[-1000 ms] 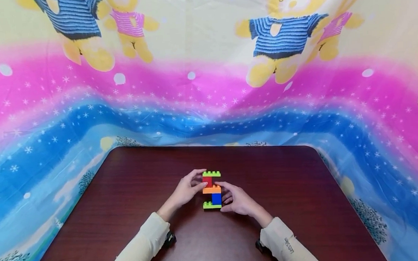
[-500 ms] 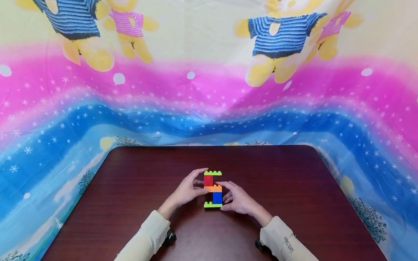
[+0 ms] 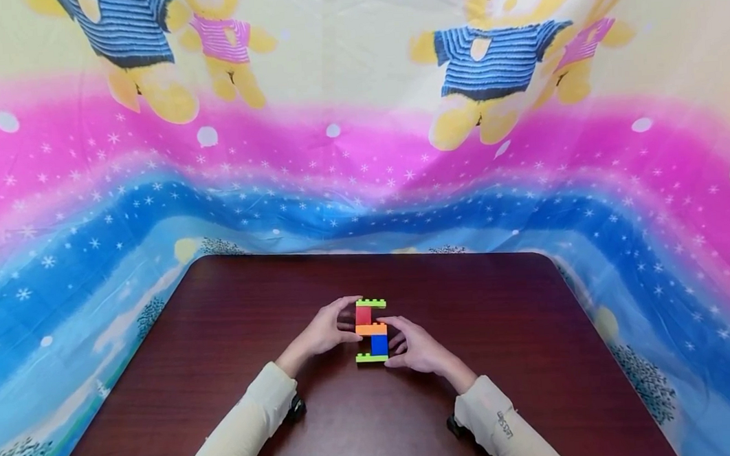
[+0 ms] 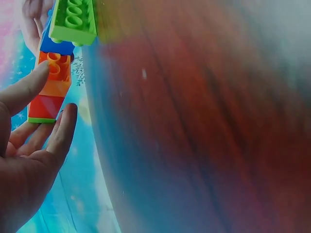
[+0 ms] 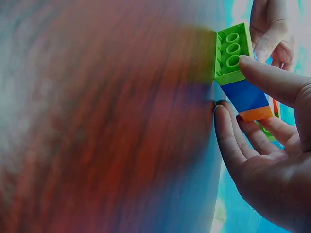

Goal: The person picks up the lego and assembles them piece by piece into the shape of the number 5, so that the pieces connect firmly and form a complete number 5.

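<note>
Toy building bricks form a stepped S-shaped stack in the head view. From top to bottom come a light green brick [image 3: 371, 303], a red brick [image 3: 363, 315], an orange brick [image 3: 370, 330], a blue brick [image 3: 379, 345] and another light green brick [image 3: 372, 358]. My left hand [image 3: 323, 328] grips the upper left part, thumb at the orange brick's underside and fingers at the top green one. At the lower right, my right hand [image 3: 416, 349] holds the stack between thumb and fingers. The right wrist view shows that thumb on the bottom green brick's hollow underside [image 5: 228, 76].
A dark reddish-brown table [image 3: 269, 281] with rounded far corners lies beneath the hands. Behind and beside it hangs a cloth [image 3: 336, 154] printed with bears and snowflakes. Dark wrist cameras sit under both pale sleeves [image 3: 245, 417].
The left thumb has slid down from the red brick to the orange one. The stack has shifted very slightly right, while the right hand keeps its hold.
</note>
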### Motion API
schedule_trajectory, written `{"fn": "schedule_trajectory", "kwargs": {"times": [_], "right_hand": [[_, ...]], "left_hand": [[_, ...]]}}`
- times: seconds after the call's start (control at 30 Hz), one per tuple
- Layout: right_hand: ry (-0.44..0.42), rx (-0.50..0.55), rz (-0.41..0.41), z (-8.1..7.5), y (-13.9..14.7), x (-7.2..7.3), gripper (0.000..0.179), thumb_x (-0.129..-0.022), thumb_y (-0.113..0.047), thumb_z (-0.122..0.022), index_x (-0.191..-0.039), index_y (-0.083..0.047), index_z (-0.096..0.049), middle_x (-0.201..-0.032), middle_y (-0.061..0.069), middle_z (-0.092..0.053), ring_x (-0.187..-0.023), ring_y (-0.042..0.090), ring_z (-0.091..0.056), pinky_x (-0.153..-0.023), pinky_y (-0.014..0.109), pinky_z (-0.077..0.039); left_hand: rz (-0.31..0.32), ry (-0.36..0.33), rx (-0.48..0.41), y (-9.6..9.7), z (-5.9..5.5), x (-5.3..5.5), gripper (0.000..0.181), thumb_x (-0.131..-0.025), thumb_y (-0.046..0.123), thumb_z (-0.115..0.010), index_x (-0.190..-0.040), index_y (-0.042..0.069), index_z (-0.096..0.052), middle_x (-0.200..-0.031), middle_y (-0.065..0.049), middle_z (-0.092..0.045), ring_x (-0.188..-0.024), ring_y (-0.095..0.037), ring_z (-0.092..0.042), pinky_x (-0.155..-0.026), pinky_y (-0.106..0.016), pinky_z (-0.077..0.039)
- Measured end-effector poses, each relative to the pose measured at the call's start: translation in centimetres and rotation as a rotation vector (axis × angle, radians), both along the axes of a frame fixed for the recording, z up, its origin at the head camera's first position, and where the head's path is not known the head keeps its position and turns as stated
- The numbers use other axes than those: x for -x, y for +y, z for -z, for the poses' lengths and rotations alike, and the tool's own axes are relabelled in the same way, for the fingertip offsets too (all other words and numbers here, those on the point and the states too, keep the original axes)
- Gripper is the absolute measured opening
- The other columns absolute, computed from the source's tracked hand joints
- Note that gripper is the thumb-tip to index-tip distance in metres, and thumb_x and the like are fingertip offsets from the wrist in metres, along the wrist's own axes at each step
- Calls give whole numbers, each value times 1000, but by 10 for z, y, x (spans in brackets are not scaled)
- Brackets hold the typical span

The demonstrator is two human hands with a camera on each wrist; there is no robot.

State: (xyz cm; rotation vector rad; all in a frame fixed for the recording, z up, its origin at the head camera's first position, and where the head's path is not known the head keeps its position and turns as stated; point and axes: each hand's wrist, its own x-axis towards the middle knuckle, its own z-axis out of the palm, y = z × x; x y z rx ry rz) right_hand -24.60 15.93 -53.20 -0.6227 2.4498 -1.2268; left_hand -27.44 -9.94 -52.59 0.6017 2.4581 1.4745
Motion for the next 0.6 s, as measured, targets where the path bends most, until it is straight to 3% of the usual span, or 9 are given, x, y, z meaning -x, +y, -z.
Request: {"fn": "schedule_trajectory", "kwargs": {"times": [0.27, 0.6], "right_hand": [[-42, -40, 8, -3, -1, -1, 85, -84, -17, -88, -156, -21, -43, -139, 13, -56, -105, 22, -65, -88, 41, -61], [-87, -77, -5, 0, -3, 1, 86, -85, -24, -88, -158, -22, -42, -127, 10, -63, -105, 21, -65, -89, 41, -61]], "left_hand": [[20, 54, 112, -5, 1, 6, 81, -86, 17, -86, -155, 7, -44, -148, -14, -58, -127, -32, -64, -106, -48, -54], [43, 25, 200, -10, 1, 8, 77, -88, 24, -85, -154, 10, -47, -147, -14, -59, -134, -34, -57, -113, -55, -46]]}}
